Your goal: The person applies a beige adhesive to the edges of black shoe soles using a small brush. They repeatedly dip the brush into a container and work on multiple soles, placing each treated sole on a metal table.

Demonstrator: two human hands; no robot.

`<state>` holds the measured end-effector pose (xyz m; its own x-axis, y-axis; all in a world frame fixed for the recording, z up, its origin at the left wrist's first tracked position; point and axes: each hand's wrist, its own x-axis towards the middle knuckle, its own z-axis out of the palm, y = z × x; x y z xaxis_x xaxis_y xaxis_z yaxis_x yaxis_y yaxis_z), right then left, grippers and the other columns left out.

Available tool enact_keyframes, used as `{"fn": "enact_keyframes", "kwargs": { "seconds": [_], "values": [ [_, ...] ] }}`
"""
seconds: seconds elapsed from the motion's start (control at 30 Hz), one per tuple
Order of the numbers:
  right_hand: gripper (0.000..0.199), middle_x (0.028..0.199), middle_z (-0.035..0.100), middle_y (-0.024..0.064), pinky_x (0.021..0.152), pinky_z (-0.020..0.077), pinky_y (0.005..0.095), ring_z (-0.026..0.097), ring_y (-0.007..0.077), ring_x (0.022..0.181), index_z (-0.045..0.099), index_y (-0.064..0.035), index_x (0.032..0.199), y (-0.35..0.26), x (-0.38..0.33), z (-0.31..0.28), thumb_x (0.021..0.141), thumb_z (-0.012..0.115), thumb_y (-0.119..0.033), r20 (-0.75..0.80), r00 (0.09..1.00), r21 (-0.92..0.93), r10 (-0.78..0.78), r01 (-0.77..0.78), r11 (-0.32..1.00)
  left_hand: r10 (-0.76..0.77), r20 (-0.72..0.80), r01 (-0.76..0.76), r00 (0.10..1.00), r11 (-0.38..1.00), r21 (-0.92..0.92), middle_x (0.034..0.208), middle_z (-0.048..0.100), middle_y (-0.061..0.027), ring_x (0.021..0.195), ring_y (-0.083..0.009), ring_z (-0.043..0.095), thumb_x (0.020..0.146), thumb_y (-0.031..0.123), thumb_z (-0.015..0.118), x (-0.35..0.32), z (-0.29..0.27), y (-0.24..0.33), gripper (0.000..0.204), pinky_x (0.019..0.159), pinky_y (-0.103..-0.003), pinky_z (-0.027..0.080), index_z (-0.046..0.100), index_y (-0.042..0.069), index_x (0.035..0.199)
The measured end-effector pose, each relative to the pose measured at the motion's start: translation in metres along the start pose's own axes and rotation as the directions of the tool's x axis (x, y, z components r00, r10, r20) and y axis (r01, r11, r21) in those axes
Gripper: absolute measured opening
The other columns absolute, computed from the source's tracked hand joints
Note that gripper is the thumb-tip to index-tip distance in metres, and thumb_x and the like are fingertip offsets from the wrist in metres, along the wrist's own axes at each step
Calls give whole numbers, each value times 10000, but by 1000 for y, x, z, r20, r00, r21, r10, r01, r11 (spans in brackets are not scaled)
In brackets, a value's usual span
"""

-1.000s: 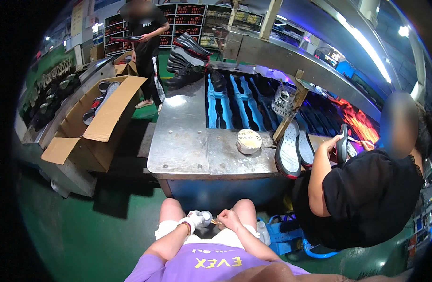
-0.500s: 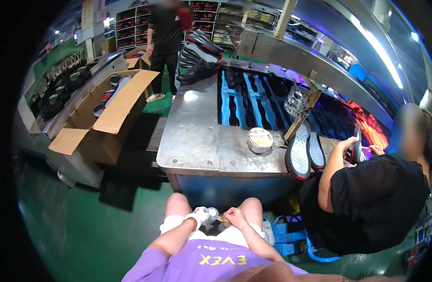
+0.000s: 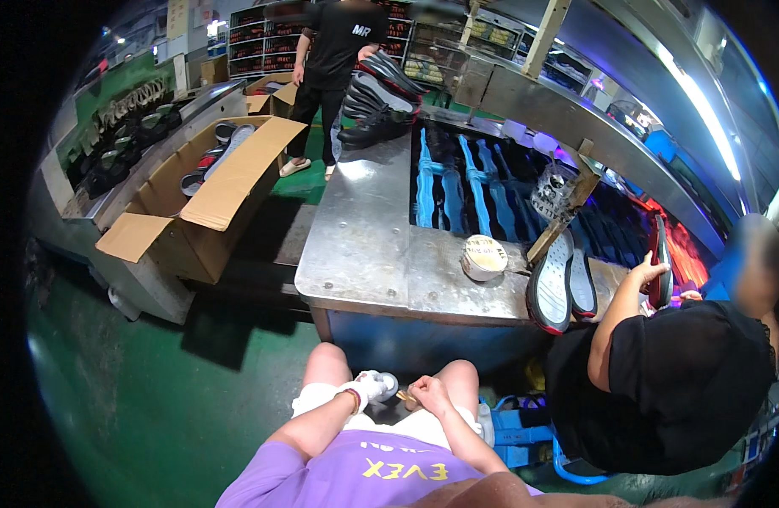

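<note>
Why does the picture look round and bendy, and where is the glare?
Head view: the fisheye lens bows the steel table edges and blackens the corners; the ceiling strip light glares white; the hands, left hand and right hand, sit small and dim.

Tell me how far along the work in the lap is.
Done: cannot tell; no finished piece shows there. In hand: the gloved left hand grips a small pale object, and the bare right hand holds a thin tool against it. Left: two shoe soles lean untouched on the metal table.
</note>
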<state>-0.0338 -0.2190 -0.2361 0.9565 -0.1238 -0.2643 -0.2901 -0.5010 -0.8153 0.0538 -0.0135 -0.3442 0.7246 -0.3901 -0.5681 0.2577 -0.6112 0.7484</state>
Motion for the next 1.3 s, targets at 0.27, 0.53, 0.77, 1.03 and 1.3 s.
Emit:
{"fn": "enact_keyframes", "kwargs": {
  "seconds": [0.27,0.53,0.77,1.03,1.3],
  "values": [
    [175,729,694,33,639,519,279,640,102,670,703,-24,880,5,5,4,856,722,-197,0,1000,-38,-21,21,999,-28,5,28,1000,999,23,873,734,-140,792,-275,723,854,220,645,-16,-9,13,234,673,-400,578,745,53,983],
    [228,770,736,108,692,561,336,715,188,726,721,-13,866,4,-2,3,850,742,-240,-9,1000,-26,-24,24,999,24,-31,-23,999,999,23,669,677,-89,608,-224,637,877,312,605,-71,-24,53,301,591,-383,485,706,74,723],
    [190,748,719,76,670,548,312,682,153,692,710,-15,858,0,-2,2,845,750,-201,-5,1000,15,-15,15,1000,-10,-78,11,997,1000,21,836,738,-119,761,-239,724,812,167,675,-48,-17,41,224,697,-380,590,755,49,986],
    [199,787,717,66,676,543,292,662,118,721,705,8,925,24,7,12,881,738,-184,0,997,34,-72,72,997,61,7,-61,998,998,7,1013,727,-135,863,-265,725,879,168,649,-25,-10,18,308,692,-411,620,711,15,1139],
    [207,736,695,52,657,532,299,653,130,671,692,-27,868,-1,-4,2,880,742,-228,-34,999,38,12,-11,999,-62,-4,62,998,997,-40,1001,762,-161,939,-253,742,762,220,761,21,5,-22,351,824,-380,581,768,50,1069]
  ]
}}
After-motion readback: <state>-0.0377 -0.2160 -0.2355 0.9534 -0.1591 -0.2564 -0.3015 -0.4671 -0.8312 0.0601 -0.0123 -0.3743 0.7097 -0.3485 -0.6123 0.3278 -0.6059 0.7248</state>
